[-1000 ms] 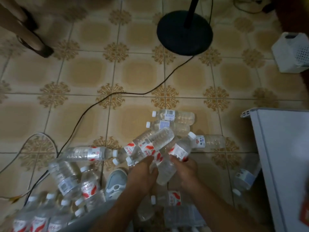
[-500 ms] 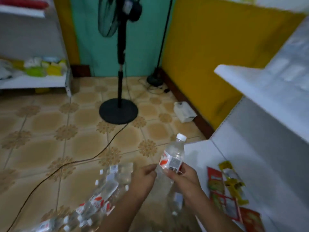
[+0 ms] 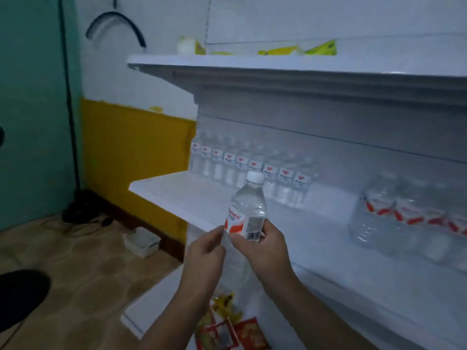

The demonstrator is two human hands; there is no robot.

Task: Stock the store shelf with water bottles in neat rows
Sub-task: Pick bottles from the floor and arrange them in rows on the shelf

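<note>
A clear water bottle with a white cap and red-and-white label stands upright in front of the middle shelf. My right hand grips it around the label and lower body. My left hand touches the bottle's lower left side with fingertips. At the back of the shelf a neat row of bottles stands upright. Another group of bottles stands at the right, blurred.
The upper shelf carries yellow and green packets. The bottom shelf holds red and yellow sachets. A small white box and cables lie on the tiled floor by the yellow wall; a dark fan base sits at left.
My view has swung up from the bottles on the floor to the shelf. Both hands have lifted one bottle up to the middle shelf's level.
</note>
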